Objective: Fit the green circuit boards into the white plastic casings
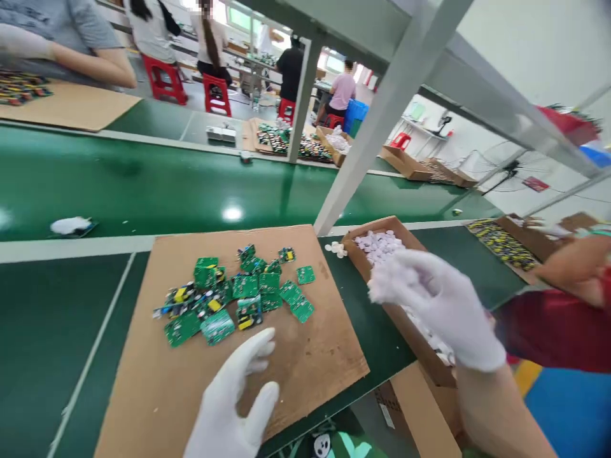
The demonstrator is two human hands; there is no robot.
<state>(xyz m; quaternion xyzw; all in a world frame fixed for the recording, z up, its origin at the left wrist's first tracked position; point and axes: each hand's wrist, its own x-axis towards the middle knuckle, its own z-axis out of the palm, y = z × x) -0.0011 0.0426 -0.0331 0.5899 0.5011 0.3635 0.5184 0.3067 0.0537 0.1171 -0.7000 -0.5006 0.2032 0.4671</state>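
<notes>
My left hand (238,397), in a white glove, hovers over the near part of a flat cardboard sheet (324,356). Its thumb and fingers are spread with nothing between them. Just beyond its fingertips lies a loose pile of green circuit boards (245,286), some showing yellow and black components. My right hand (429,299), also gloved, is curled above a long cardboard box (391,315) of small white plastic pieces (379,245). A bunch of whitish pieces seems to show at its fingertips, slightly blurred. The hand and wrist hide the middle of the box.
A few white pieces (337,249) lie outside the box. A metal post (382,121) rises behind it. Beyond runs a green conveyor belt (191,184) carrying a white-topped item (71,225). At right, a co-worker's arm in a red sleeve (556,327) is close by. Another person sits opposite, upper left.
</notes>
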